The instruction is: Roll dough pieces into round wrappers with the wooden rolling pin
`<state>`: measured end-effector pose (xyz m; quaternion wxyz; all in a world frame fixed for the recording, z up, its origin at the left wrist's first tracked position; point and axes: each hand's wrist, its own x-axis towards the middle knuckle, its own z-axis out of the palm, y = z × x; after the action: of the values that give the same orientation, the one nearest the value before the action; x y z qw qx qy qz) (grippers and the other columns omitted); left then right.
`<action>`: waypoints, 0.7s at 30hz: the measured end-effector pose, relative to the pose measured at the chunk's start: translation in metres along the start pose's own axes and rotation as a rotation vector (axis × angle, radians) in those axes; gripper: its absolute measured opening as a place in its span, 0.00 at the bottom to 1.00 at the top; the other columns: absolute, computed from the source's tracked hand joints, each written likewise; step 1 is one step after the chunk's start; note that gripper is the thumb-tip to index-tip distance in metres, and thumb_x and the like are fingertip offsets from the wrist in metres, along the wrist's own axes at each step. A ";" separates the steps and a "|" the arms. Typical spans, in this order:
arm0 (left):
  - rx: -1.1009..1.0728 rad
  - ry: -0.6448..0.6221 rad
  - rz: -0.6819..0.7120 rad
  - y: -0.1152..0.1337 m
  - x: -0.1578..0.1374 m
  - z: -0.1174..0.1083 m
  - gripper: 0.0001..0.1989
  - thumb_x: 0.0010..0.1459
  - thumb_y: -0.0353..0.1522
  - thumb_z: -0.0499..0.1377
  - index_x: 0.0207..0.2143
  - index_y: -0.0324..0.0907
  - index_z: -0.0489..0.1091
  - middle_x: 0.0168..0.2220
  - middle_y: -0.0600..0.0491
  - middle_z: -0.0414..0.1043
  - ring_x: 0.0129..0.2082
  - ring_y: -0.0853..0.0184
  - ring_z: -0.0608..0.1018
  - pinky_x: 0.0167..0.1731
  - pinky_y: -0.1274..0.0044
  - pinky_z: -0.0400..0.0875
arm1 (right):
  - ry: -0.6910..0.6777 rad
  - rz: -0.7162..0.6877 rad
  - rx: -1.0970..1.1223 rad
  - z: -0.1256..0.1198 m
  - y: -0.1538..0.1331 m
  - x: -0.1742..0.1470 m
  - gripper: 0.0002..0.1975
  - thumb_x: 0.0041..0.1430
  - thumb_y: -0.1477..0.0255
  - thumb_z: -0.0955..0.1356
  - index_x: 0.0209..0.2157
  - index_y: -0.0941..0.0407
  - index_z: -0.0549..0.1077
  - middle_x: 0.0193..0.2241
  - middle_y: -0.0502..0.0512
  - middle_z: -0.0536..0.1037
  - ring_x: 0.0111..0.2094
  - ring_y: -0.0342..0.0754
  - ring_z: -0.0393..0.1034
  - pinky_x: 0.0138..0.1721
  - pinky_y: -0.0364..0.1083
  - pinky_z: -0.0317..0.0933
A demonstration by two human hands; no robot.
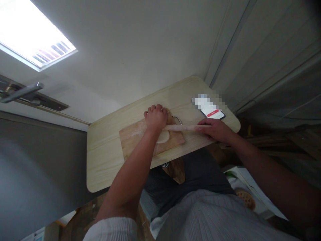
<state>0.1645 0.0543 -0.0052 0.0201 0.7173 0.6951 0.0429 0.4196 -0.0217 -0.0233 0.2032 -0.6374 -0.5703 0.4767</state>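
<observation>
A wooden rolling pin [182, 127] lies across the right part of a wooden cutting board [132, 134]. My right hand [213, 129] is closed around the pin's right end, past the board's edge. Over the board, my left hand [155, 117] has its fingers curled downward, and the pin's left end disappears beneath that palm and wrist. A flat, pale, rounded piece of dough [163, 137] rests on the board just below the pin, partly covered by my left forearm. White powder, like flour, marks the board's surface.
A light wooden table [102, 157] with rounded corners stands against a white door. On its right side lies a phone [214, 113] with a lit screen, partly blurred. A metal loop [178, 118] sticks out by the board's corner. The door has a metal handle [25, 92].
</observation>
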 end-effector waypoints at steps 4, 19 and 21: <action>-0.003 0.007 0.000 0.000 0.002 0.001 0.20 0.69 0.38 0.41 0.49 0.46 0.70 0.51 0.44 0.73 0.53 0.55 0.71 0.51 0.62 0.63 | 0.001 0.011 0.008 0.000 0.000 0.001 0.20 0.54 0.55 0.72 0.39 0.56 0.76 0.17 0.48 0.71 0.17 0.42 0.65 0.19 0.42 0.58; -0.016 0.007 -0.004 0.000 0.011 0.007 0.19 0.69 0.38 0.41 0.48 0.45 0.69 0.50 0.43 0.73 0.53 0.53 0.71 0.50 0.60 0.64 | -0.007 -0.016 0.012 -0.001 0.001 0.002 0.19 0.56 0.55 0.70 0.39 0.57 0.76 0.17 0.48 0.71 0.17 0.43 0.64 0.20 0.42 0.57; -0.016 0.008 -0.005 0.001 0.011 0.007 0.19 0.69 0.38 0.41 0.47 0.45 0.70 0.50 0.43 0.73 0.52 0.53 0.72 0.50 0.60 0.64 | -0.001 -0.014 0.013 -0.001 0.001 0.001 0.19 0.56 0.55 0.70 0.39 0.57 0.76 0.17 0.48 0.71 0.17 0.43 0.64 0.20 0.42 0.57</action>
<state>0.1660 0.0659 -0.0113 0.0229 0.7154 0.6965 0.0514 0.4205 -0.0203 -0.0239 0.2104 -0.6320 -0.5717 0.4791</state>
